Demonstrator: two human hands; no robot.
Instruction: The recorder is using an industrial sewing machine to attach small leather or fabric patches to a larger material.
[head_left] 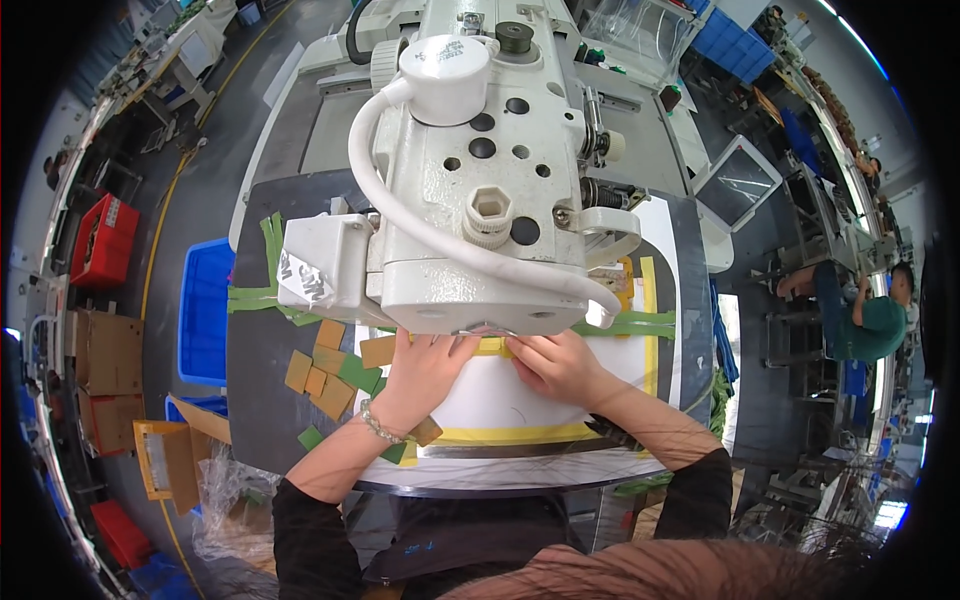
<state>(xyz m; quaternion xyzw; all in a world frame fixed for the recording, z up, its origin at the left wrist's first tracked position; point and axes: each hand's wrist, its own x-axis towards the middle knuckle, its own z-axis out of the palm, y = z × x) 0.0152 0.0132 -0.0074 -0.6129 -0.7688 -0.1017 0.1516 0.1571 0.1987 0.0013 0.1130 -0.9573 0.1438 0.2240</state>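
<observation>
Both my hands are at the front of a white industrial sewing machine (480, 280), close under its head. A small yellow piece (490, 346) shows between them at the machine's lower edge. My left hand (425, 372), with a beaded bracelet (380, 425) on the wrist, has its fingers closed at the left end of this piece; their tips are partly hidden by the head. My right hand (550, 365) is bent inward, its fingers drawn together on the piece's right end. Below lies a white sheet (510, 395) edged with yellow tape (520, 434). The needle area is hidden.
Several tan and green squares (330, 360) lie left of my left hand on the dark tabletop (265, 400). Green tape strips (640, 323) reach out at both sides. A blue bin (205, 310) stands left, and a person in green (870, 328) sits far right.
</observation>
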